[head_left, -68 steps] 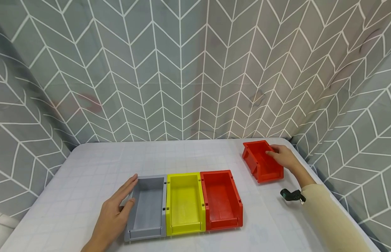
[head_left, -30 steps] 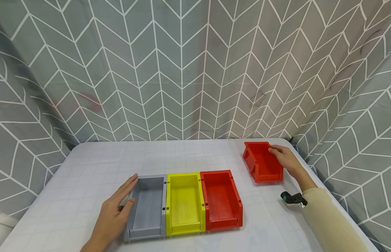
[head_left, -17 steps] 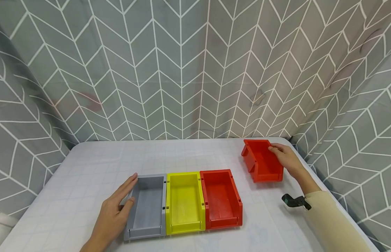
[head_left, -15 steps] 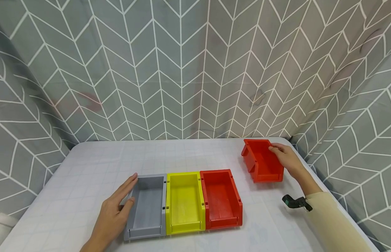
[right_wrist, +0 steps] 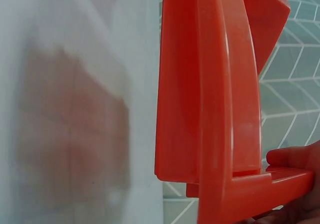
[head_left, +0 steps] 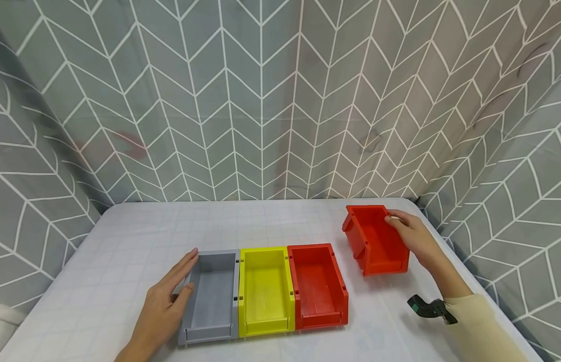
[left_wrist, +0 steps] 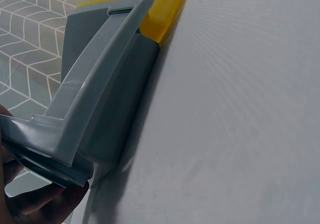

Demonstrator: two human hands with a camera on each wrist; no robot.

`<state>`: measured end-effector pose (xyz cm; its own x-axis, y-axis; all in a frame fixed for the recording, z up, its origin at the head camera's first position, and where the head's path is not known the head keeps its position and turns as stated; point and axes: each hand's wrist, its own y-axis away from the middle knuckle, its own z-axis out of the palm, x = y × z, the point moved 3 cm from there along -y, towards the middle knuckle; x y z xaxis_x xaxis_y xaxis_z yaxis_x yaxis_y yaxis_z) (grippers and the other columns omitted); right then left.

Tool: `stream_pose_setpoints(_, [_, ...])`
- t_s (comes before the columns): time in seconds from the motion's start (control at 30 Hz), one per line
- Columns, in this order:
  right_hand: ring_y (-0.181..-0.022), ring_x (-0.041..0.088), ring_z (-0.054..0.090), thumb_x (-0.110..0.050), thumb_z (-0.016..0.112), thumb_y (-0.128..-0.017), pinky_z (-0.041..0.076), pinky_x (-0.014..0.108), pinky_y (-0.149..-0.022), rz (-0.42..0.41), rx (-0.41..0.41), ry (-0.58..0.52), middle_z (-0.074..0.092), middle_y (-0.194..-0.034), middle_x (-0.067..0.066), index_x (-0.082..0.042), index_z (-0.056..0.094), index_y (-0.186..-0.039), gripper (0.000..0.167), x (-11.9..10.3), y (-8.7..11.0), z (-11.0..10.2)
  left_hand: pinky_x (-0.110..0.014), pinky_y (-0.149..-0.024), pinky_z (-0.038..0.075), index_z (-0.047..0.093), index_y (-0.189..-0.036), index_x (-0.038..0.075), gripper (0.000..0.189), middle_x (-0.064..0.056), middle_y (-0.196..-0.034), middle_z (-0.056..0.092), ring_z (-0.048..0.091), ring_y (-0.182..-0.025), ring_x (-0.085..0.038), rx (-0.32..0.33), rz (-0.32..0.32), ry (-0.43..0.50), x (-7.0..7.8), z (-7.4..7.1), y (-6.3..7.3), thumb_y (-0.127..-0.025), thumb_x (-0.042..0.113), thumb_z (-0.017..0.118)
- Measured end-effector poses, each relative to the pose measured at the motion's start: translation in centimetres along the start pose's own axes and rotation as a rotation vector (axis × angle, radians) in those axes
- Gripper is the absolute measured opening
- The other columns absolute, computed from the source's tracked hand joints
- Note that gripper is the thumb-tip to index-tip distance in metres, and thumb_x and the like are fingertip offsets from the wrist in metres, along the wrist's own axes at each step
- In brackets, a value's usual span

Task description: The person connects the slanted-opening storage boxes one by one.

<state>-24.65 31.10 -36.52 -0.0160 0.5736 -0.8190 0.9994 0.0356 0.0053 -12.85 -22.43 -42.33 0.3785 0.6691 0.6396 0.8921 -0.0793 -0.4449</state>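
A grey storage bin [head_left: 211, 296], a yellow storage bin [head_left: 265, 294] and a red storage bin [head_left: 315, 289] stand side by side in a row, open side up. My left hand [head_left: 160, 304] holds the outer left wall of the grey bin, thumb over its rim and fingers along the outside; the left wrist view shows the grey bin's wall [left_wrist: 107, 73] close up. At the right, my right hand [head_left: 413, 239] grips the right rim of a second red storage bin [head_left: 381, 241], thumb inside. In the right wrist view this red bin [right_wrist: 215, 83] hangs above the table, its shadow below.
A white cloth covers the table [head_left: 149, 226]. Grey patterned curtains [head_left: 262, 100] enclose its back and sides. A small black device [head_left: 430, 307] is fixed at the right wrist, beside a cream sleeve [head_left: 481, 327].
The red bin in my right hand has come off the table and moved slightly toward me, the forearm drawing back with it. The left hand and the row of bins stay still.
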Motion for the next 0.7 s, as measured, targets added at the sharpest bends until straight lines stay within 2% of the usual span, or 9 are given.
stream_pose_setpoints(0.27, [-0.113, 0.042, 0.058, -0.031, 0.044, -0.113, 0.058, 0.033, -0.081, -0.009, -0.010, 0.014, 0.053, -0.138, 0.031, 0.005, 0.041, -0.155, 0.055, -1.1, 1.4, 0.1, -0.046, -0.078, 0.060, 0.050, -0.157, 0.017, 0.062, 0.002, -0.160, 0.045, 0.045, -0.141, -0.021, 0.000, 0.003, 0.007, 0.1, 0.0, 0.0, -0.099, -0.003, 0.062])
stream_pose_setpoints(0.47, [-0.113, 0.042, 0.059, -0.032, 0.045, -0.113, 0.059, 0.036, -0.080, -0.003, -0.023, 0.026, 0.054, -0.139, 0.031, 0.004, 0.040, -0.156, 0.056, -1.6, 2.2, 0.3, -0.047, -0.079, 0.060, 0.050, -0.157, 0.017, 0.062, 0.006, -0.161, 0.043, 0.045, -0.141, -0.023, -0.002, -0.001, 0.001, 0.1, -0.1, 0.0, -0.100, -0.002, 0.063])
stream_pose_setpoints(0.7, [-0.111, 0.040, 0.060, -0.031, 0.046, -0.113, 0.060, 0.037, -0.079, -0.006, -0.015, 0.023, 0.055, -0.137, 0.030, 0.004, 0.041, -0.155, 0.055, -1.9, 2.8, 0.4, -0.047, -0.078, 0.060, 0.050, -0.157, 0.019, 0.061, 0.000, -0.160, 0.045, 0.046, -0.141, -0.023, 0.000, -0.007, 0.003, 0.1, 0.0, 0.1, -0.100, -0.001, 0.063])
